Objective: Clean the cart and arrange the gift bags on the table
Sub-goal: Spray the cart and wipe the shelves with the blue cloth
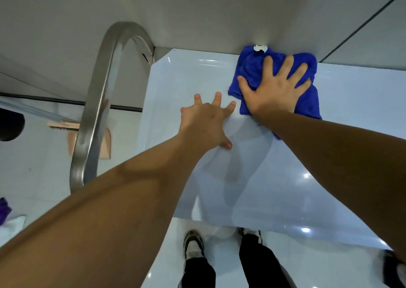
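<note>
Under both our hands lies the cart's pale top (274, 178), its steel handle (96, 103) left of them. We judge the wiping step in hand. Our right hand (276, 87) presses, fingers spread, on the blue cloth (252, 68) at the far edge; our left hand (206, 120) braces flat beside it. Next, we should sweep the cloth toward us. No gift bags show.

Tiled room, glossy floor (230, 254), steel cart (263, 178)

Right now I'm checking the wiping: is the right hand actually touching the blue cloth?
Touching. The head view shows the right hand spread flat on the blue cloth, fingers pressing it against the cart's surface, no gap visible.
</note>
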Tool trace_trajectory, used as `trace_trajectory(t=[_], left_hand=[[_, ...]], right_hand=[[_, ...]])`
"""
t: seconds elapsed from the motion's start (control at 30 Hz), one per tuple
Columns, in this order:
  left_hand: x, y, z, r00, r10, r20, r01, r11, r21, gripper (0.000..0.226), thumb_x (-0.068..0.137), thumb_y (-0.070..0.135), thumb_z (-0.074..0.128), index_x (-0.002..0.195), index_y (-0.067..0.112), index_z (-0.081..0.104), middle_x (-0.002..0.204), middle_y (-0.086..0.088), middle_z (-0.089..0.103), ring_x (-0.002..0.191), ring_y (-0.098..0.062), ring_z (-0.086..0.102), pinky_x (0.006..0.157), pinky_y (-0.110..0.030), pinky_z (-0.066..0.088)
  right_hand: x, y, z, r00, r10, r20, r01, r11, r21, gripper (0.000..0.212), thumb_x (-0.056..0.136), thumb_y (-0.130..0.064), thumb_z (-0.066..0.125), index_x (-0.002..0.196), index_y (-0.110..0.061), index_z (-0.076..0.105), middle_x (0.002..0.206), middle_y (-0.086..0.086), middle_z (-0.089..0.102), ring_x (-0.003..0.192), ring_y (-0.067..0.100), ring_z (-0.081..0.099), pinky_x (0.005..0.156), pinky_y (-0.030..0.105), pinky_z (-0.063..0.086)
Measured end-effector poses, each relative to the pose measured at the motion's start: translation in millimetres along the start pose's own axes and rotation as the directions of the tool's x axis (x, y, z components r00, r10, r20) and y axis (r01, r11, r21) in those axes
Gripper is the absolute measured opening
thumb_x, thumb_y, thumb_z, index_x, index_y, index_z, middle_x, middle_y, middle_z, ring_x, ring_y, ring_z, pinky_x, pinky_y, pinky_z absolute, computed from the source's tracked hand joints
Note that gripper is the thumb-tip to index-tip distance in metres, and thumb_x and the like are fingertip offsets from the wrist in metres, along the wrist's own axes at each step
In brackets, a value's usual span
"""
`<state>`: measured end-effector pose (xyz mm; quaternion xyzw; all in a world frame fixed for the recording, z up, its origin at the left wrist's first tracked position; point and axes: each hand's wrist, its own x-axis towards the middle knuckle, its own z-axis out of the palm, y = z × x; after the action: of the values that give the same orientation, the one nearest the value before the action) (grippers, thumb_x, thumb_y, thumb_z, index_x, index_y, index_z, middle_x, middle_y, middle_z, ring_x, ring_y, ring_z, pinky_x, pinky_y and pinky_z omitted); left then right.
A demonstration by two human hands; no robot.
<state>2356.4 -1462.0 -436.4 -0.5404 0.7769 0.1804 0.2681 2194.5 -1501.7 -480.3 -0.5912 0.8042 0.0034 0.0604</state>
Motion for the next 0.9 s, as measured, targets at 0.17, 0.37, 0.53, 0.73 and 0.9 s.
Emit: trace_trajectory(t=[0.17,0.37,0.53,0.73,0.9], left_hand=[[-6,5,-7,0.999,-0.025,0.021,0.024,1.000,0.012,0.116,0.069,0.076,0.074,0.158,0.044,0.006,0.170,0.001,0.002,0.151,-0.048,0.013,0.104,-0.060,0.045],[-12,2,-12,1.000,0.014,-0.024,-0.012,0.997,0.075,0.116,0.069,0.084,0.066,0.158,0.045,0.004,0.168,0.002,0.011,0.142,-0.044,0.034,0.098,-0.049,0.049],[-14,3,-14,0.998,0.039,-0.051,-0.033,0.994,0.108,0.109,0.075,0.078,0.066,0.158,0.042,0.007,0.167,-0.003,0.014,0.137,-0.043,0.041,0.099,-0.049,0.050],[-17,2,-12,0.996,0.044,-0.081,-0.034,0.992,0.122,0.108,0.070,0.080,0.068,0.155,0.038,0.016,0.142,-0.004,0.037,0.116,-0.039,0.053,0.081,-0.046,0.054],[-14,-1,-10,0.994,0.069,-0.082,-0.058,0.989,0.136,0.114,0.070,0.085,0.063,0.158,0.039,0.008,0.162,-0.006,0.021,0.126,-0.040,0.050,0.085,-0.048,0.054]], right_hand=[[-26,14,-6,0.998,-0.051,0.035,0.051,0.998,0.021,0.081,0.091,-0.079,0.019,0.155,-0.029,0.024,0.166,0.014,0.014,0.151,0.048,0.006,0.118,0.067,0.010],[-121,42,1,0.995,-0.094,-0.009,0.095,0.994,0.058,0.072,0.091,-0.076,0.035,0.146,-0.029,0.045,0.159,0.012,0.034,0.147,0.046,0.023,0.115,0.064,0.021],[-216,35,3,0.999,0.019,0.049,-0.025,0.993,0.112,0.068,0.090,-0.076,0.037,0.142,-0.032,0.045,0.159,0.010,0.033,0.147,0.045,0.020,0.115,0.066,0.021],[-269,-6,8,0.995,-0.049,0.089,0.040,0.994,0.100,0.071,0.088,-0.077,0.038,0.144,-0.033,0.042,0.157,0.011,0.032,0.144,0.049,0.023,0.111,0.070,0.023],[-258,-16,9,0.992,-0.025,0.126,0.015,0.997,0.075,0.076,0.085,-0.080,0.035,0.145,-0.034,0.035,0.159,0.011,0.025,0.145,0.048,0.016,0.113,0.069,0.018]])
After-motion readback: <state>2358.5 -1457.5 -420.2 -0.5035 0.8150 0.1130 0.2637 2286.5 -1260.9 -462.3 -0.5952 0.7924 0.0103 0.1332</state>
